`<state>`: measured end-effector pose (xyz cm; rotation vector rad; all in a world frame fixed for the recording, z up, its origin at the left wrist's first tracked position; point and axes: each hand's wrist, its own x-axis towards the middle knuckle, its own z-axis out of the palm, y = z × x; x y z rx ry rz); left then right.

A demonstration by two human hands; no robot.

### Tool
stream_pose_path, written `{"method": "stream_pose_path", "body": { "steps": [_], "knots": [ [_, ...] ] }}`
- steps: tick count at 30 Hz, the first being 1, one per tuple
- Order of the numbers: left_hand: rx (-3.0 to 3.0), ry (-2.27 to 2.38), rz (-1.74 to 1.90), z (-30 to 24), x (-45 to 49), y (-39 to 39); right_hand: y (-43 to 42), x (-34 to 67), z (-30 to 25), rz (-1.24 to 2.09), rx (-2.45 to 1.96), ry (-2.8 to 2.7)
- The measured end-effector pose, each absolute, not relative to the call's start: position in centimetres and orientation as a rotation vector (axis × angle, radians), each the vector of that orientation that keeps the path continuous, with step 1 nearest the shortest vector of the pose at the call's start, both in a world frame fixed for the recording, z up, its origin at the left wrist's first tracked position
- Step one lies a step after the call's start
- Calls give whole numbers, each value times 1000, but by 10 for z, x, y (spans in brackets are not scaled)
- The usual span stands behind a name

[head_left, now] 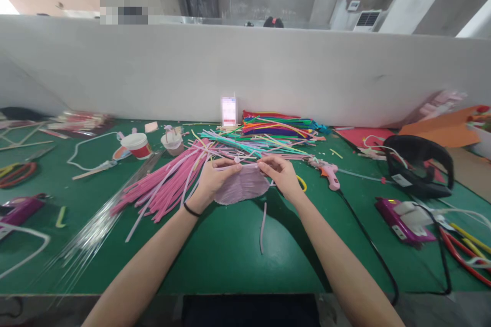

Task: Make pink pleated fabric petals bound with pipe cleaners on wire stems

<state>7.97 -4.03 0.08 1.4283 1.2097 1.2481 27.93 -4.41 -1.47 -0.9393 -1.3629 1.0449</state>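
My left hand [217, 178] and my right hand [281, 176] pinch the upper edge of a pale lilac ribbed panel [242, 185], seemingly made of pipe cleaners side by side. It hangs between them above the table, with a rounded lower edge. A single short lilac pipe cleaner [263, 229] lies on the table below. Just left of my left hand is a thick bundle of pink pipe cleaners [164, 179]. Behind the hands, turquoise and other coloured pipe cleaners [245, 145] lie in a loose heap. The fingertips partly cover the panel's top edge.
Right of the hands rests a pink glue gun [330, 174] with a black cord. Further right are a purple power strip [404, 222] and a black ring-shaped object [420, 166]. Clear thin rods [97, 225], a red-white paper cup [138, 146] and scissors [19, 173] lie left. A phone [229, 111] leans against the partition.
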Motion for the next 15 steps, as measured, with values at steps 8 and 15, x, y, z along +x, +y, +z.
{"method": "stream_pose_path", "body": {
  "steps": [8,15],
  "knots": [
    [1377,1183,1221,1,79,-40,-41,287,-20,1092,-949,-1394],
    [1348,1161,1221,-1,78,-40,-48,280,-12,816,-1062,-1461]
  ]
}}
